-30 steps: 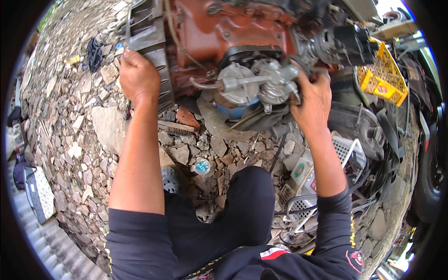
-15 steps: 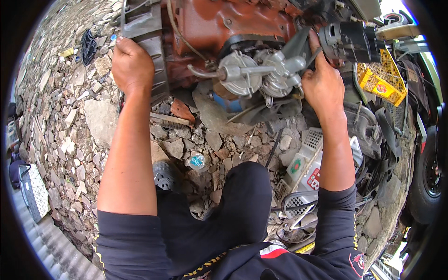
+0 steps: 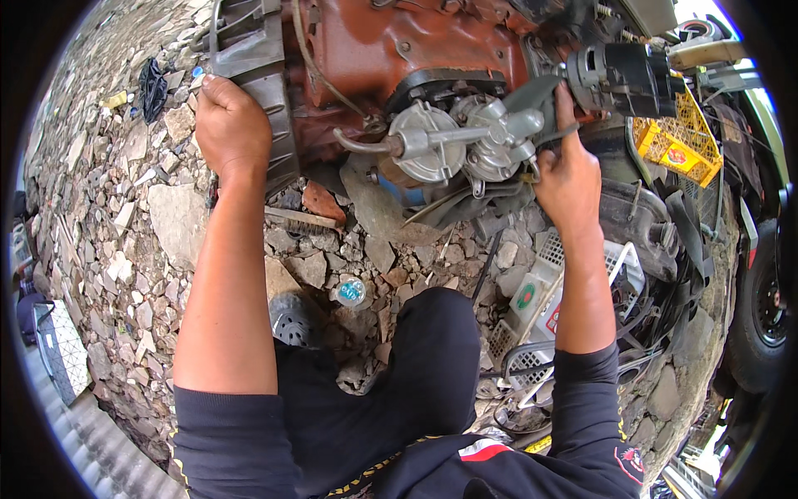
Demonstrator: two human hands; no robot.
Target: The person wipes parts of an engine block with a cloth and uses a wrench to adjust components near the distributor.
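My left hand (image 3: 233,129) grips the ribbed grey metal housing (image 3: 256,50) on the left side of a red-painted engine (image 3: 399,33). My right hand (image 3: 573,175) is at the engine's right, index finger stretched up onto a dark grey flat piece (image 3: 540,96) beside a black cylindrical part (image 3: 623,79), other fingers curled; what they hold is hidden. Between my hands sits a silver pump-like assembly (image 3: 428,141) with a bent metal tube.
Broken stone covers the ground (image 3: 141,258), with a brush (image 3: 299,218) and a plastic cup (image 3: 351,291). On the right lie a yellow crate (image 3: 677,154), a white crate (image 3: 532,283), black hoses and tanks, and a tyre (image 3: 761,324). My knees are below the engine.
My right hand moved up and right along the engine's side, and its index finger is now straighter. My left hand still grips the housing. The scene has shifted slightly leftward in view.
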